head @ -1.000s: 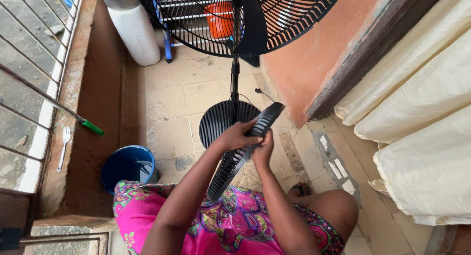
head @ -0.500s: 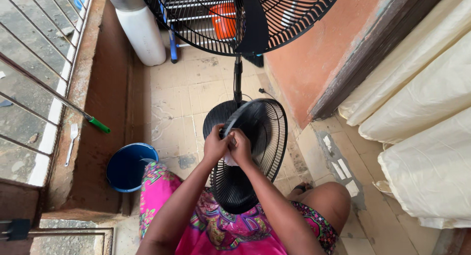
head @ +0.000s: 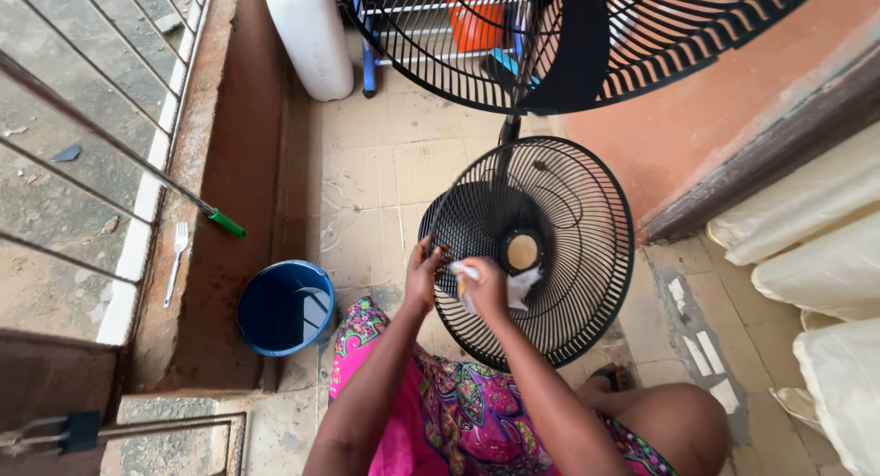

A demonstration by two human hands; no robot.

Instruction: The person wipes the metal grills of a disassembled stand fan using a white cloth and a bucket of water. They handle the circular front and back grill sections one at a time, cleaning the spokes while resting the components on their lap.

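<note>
Black wire everywhere in this shot, so let's anchor on the loose fan grille (head: 559, 256) you've got propped up face-on over your lap. Your left hand (head: 424, 276) is closed on the grille's left rim, fingers hooked through the wires, keeping it upright. Your right hand (head: 486, 288) is just right of that, curled shut around a white cloth (head: 521, 285) and pressed against the wires right next to the grille's round tan centre cap (head: 522, 251). Part of the cloth hangs out past your knuckles toward that cap.

Behind the grille, touching nothing you hold, stands the pedestal fan (head: 587, 36): its big caged head fills the top of the view, its pole drops down behind the grille's upper edge, and the round base shows dark through the wires.

Left of the grille on the tiled floor (head: 367, 183) sits a blue bucket (head: 286, 306), near your pink patterned dress (head: 440, 412). Further left, up on the ledge, a white plastic fork (head: 174, 263) lies beside a green-tipped stick handle (head: 225, 224). A white cylinder (head: 310, 36) stands up-left of the grille by the wall. Right of the grille, cream curtains (head: 825, 284) hang well apart from it.
</note>
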